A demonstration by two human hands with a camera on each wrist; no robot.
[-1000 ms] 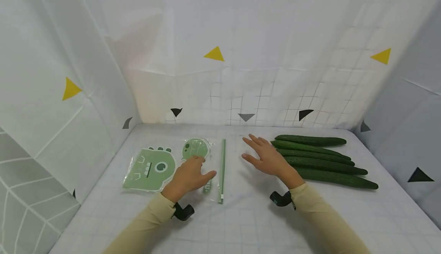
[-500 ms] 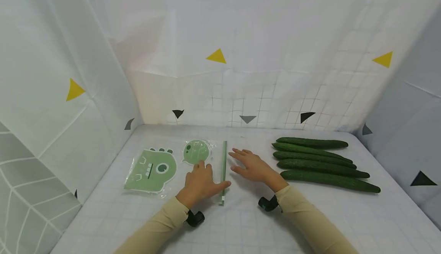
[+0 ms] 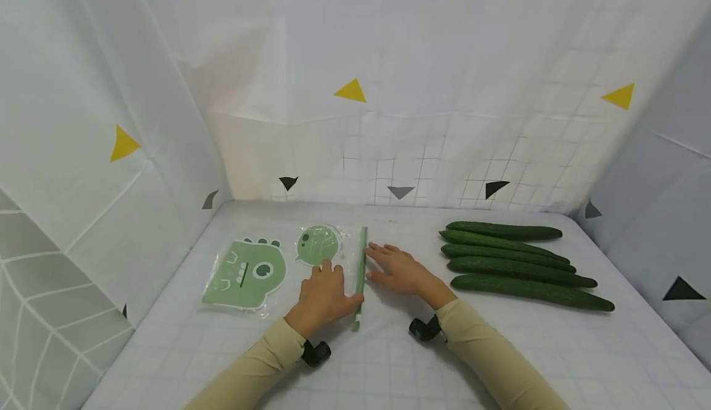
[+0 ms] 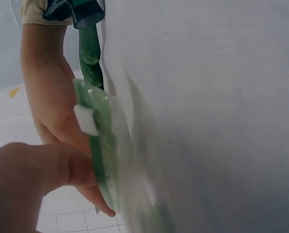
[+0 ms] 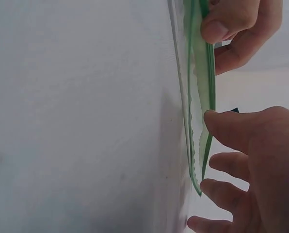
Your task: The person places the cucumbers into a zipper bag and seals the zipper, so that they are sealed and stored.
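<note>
A clear zip bag (image 3: 244,280) printed with a green monster lies flat on the table, its green zip edge (image 3: 363,243) on the right. My left hand (image 3: 324,296) is over the bag, fingers spread, thumb reaching to the zip edge. In the left wrist view that thumb (image 4: 62,167) is at the green strip, below a white slider (image 4: 86,120). My right hand (image 3: 402,272) comes from the other side with fingers extended. Its thumb (image 5: 232,127) and fingertips meet the bag's edge in the right wrist view, where the green strips stand slightly apart.
Several cucumbers (image 3: 522,282) lie side by side on the right of the table. White cloth walls (image 3: 416,58) with yellow and dark triangles rise at the back and sides. A black camera (image 3: 316,354) sits at each wrist.
My left hand has moved right, bringing its thumb to the zip edge. My right hand has come left from beside the cucumbers to that same edge.
</note>
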